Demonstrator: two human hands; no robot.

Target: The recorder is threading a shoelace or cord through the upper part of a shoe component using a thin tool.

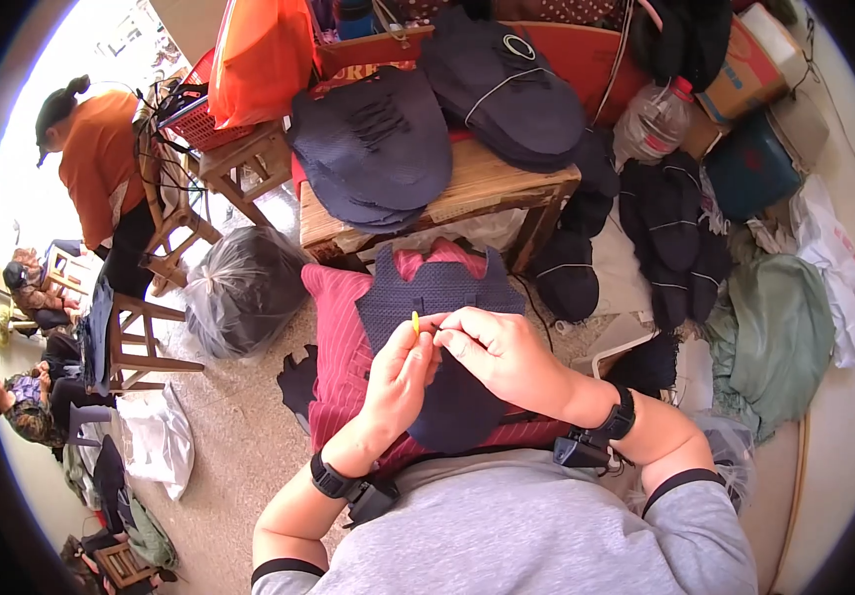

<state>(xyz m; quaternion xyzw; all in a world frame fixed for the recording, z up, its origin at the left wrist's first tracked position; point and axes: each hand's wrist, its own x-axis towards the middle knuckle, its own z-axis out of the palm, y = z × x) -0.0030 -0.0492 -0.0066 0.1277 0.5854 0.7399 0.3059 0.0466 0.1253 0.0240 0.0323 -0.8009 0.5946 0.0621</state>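
Both hands meet over my lap. My left hand (399,377) is closed, with a slim yellow-green stick (415,321) showing upright at its fingertips; the rest of the stick is hidden. Opposite it, my right hand (503,357) pinches the end of a thin dark strand (435,327) that runs between the two hands. Under them lies a dark navy textured fabric piece (388,302) with a notched far edge. It rests on a red striped cloth (333,387) spread across my lap.
A wooden bench (477,188) ahead carries stacks of rounded dark fabric pieces (373,144). Tied dark bundles (670,218) and a green cloth (774,327) lie at right. At left are a filled plastic bag (244,293), a stool (135,337) and a person in orange (100,159).
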